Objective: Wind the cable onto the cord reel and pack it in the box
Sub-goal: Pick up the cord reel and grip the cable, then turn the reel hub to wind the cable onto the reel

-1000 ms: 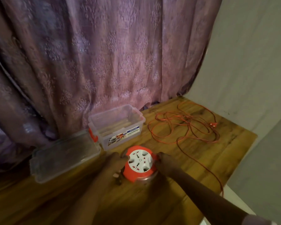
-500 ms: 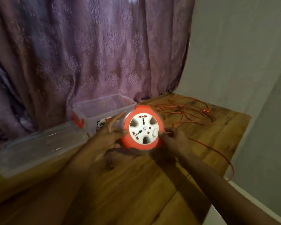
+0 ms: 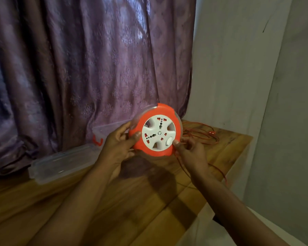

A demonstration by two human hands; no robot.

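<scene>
An orange cord reel (image 3: 156,129) with a white socket face is held upright above the table, its face turned toward me. My left hand (image 3: 120,145) grips its left rim, thumb on the front. My right hand (image 3: 190,150) touches the lower right rim, and its fingertips pinch the thin orange cable (image 3: 201,134) where it leaves the reel. The rest of the cable lies in loose loops on the table behind the reel at the right. The clear plastic box (image 3: 103,130) stands behind the reel, mostly hidden by my left hand.
The box's clear lid (image 3: 60,161) lies flat on the wooden table (image 3: 124,206) at the left. A purple curtain (image 3: 89,68) hangs close behind. A pale wall stands at the right, just past the table's right edge.
The reel has been lifted off the table and tipped upright, now higher in front of the curtain. Both hands rose with it, and the view has tilted upward.
</scene>
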